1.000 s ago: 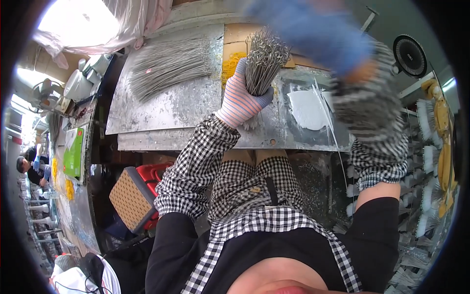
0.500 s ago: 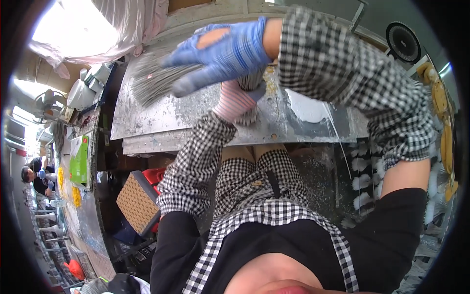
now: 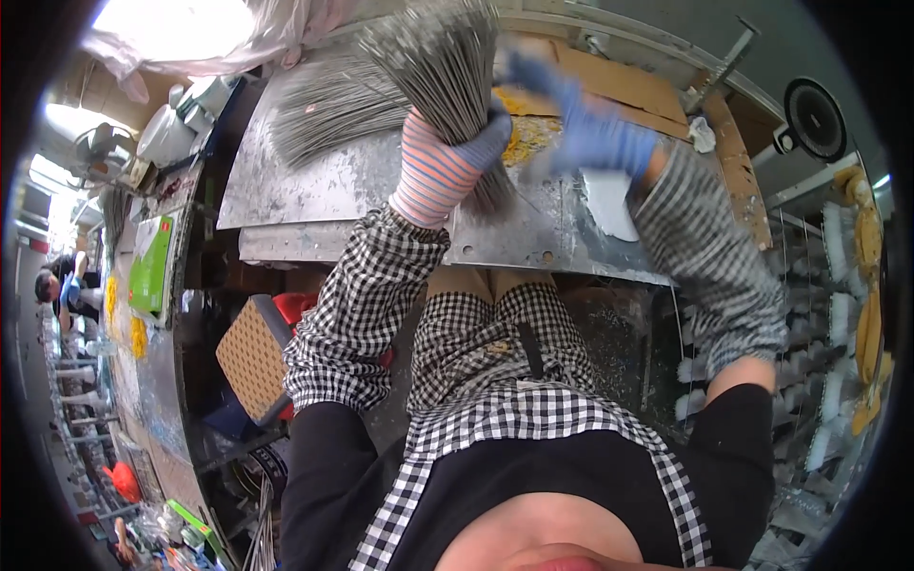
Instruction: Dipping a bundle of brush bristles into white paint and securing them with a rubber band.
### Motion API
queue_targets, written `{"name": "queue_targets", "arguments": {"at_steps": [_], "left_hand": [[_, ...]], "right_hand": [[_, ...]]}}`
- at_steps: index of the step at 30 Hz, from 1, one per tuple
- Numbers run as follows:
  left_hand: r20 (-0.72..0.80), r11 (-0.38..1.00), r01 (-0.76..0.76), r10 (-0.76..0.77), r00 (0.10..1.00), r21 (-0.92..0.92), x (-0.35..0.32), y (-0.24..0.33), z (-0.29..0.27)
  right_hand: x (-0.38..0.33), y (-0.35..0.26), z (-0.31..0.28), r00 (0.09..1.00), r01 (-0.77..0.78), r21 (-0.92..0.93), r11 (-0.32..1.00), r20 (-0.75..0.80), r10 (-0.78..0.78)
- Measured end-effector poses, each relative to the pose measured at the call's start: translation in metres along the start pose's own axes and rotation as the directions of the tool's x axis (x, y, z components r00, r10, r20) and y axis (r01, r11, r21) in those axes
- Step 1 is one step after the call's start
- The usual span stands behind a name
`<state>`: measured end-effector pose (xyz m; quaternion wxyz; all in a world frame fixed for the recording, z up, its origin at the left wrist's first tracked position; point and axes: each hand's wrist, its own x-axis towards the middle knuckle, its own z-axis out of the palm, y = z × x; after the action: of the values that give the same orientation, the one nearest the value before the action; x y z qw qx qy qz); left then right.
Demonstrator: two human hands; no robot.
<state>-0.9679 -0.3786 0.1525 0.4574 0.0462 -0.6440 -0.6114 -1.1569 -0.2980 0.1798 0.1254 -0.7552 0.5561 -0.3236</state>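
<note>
My left hand [image 3: 436, 176], in a striped glove with blue-grey fingers, is closed around a thick bundle of thin grey wire-like strands [image 3: 433, 71]. The bundle stands tilted over the table, its upper end fanned out and its lower end blurred below my fist. To the right of it, my right hand [image 3: 595, 133] in a blue glove is smeared by motion. Its fingers look spread apart, and nothing shows between them. A loose pile of the same grey strands [image 3: 333, 109] lies on the worn metal-topped table [image 3: 262, 190], left of the bundle.
A white patch [image 3: 609, 205] and yellow residue [image 3: 524, 143] mark the tabletop at right. Cardboard [image 3: 619, 90] lies along the back. A fan [image 3: 815, 116] stands far right, a patterned stool [image 3: 255, 362] below the table at left. Another person [image 3: 62, 285] works far left.
My left hand has raised the bundle up off the tabletop area, into clear view. My right hand has swung from above the loose pile across to the right side of the bundle.
</note>
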Motion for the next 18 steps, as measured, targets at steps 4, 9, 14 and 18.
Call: {"name": "queue_targets", "arguments": {"at_steps": [4, 9, 14, 18], "left_hand": [[-0.203, 0.996, -0.052, 0.036, 0.979, -0.074, -0.013, 0.01, 0.01], [-0.071, 0.925, 0.17, -0.155, 0.985, 0.34, -0.088, -0.139, -0.021], [-0.102, 0.957, 0.289, -0.289, 0.952, -0.019, -0.103, -0.124, -0.006], [-0.053, 0.894, 0.429, -0.438, 0.897, -0.125, -0.111, -0.117, -0.007]], "right_hand": [[-0.06, 0.023, 0.135, 0.967, -0.158, 0.301, 0.941, -0.146, 0.209], [-0.081, 0.058, 0.225, 0.864, -0.379, 0.485, 0.788, -0.12, 0.49], [-0.087, 0.048, 0.198, 0.918, -0.339, 0.44, 0.831, -0.037, 0.394], [-0.101, 0.062, 0.19, 0.961, -0.255, -0.135, 0.957, 0.078, 0.267]]}}
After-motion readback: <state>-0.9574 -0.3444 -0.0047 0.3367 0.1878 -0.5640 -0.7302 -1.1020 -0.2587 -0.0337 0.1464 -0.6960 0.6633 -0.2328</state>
